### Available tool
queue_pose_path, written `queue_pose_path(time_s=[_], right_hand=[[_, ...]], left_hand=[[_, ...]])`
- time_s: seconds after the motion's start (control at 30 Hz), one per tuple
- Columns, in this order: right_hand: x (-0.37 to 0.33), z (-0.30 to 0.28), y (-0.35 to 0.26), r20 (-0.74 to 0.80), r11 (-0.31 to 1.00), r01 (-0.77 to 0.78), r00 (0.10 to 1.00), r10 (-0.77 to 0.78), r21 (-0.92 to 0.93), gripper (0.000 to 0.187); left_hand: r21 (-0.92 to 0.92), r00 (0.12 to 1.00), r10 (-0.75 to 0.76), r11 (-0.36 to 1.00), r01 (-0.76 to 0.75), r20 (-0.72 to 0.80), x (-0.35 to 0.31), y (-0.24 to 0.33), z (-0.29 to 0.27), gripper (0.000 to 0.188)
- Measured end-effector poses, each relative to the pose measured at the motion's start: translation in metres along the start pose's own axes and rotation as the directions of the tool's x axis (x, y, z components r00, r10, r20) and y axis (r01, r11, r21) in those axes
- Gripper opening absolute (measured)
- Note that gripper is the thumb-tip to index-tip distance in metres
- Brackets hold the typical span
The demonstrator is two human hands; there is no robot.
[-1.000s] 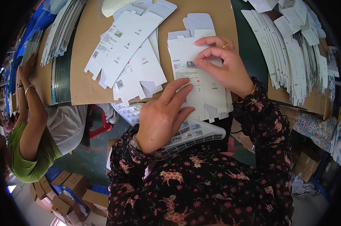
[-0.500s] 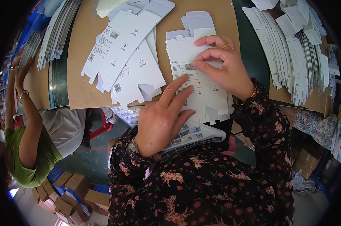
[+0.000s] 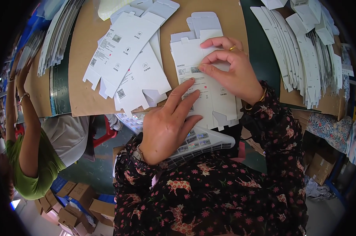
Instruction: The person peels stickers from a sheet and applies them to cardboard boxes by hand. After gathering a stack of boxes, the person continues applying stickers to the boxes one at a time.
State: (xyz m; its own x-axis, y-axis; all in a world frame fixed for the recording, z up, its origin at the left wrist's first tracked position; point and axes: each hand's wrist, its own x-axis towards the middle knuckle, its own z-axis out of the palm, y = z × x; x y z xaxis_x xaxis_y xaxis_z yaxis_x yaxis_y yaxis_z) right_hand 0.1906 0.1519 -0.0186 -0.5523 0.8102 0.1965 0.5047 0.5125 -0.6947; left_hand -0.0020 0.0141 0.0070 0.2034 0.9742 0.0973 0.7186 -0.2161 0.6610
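One flat white carton blank (image 3: 203, 84) lies printed side up on the brown cardboard sheet (image 3: 81, 78), directly before the person. Left hand (image 3: 168, 124) rests open, fingers extended flat on the blank's lower half. Right hand (image 3: 231, 70) pinches a small label at the blank's centre; since the earlier frame both hands hold nearly the same position. Loose blanks (image 3: 127, 63) lie just left, fanned stacks (image 3: 300, 51) right. A co-worker's arm (image 3: 22, 110) occupies the left edge.
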Motion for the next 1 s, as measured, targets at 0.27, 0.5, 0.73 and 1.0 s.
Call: queue_pose_path(time_s=[0.27, 0.5, 0.73, 1.0], right_hand=[[0.0002, 0.0012, 0.0006, -0.011, 1.0, 0.008, 1.0, -0.008, -0.006, 0.009], [0.0011, 0.0014, -0.0004, -0.013, 1.0, 0.006, 1.0, -0.006, -0.014, 0.009], [0.0008, 0.0016, -0.0004, -0.012, 1.0, 0.003, 1.0, -0.003, -0.022, 0.008], [-0.0002, 0.0041, -0.004, -0.02, 0.997, 0.004, 1.0, -0.006, -0.073, 0.01]], left_hand=[[0.013, 1.0, 0.0, 1.0, 0.0, 0.007, -0.0013, -0.0009, 0.0001, 0.051], [0.013, 1.0, -0.004, 1.0, 0.003, 0.007, -0.0008, -0.0008, -0.0008, 0.051], [0.006, 1.0, 0.0, 1.0, 0.0, 0.005, -0.0006, -0.0005, -0.0014, 0.051], [0.029, 1.0, 0.002, 1.0, -0.003, 0.006, -0.0018, -0.0002, -0.0017, 0.051]])
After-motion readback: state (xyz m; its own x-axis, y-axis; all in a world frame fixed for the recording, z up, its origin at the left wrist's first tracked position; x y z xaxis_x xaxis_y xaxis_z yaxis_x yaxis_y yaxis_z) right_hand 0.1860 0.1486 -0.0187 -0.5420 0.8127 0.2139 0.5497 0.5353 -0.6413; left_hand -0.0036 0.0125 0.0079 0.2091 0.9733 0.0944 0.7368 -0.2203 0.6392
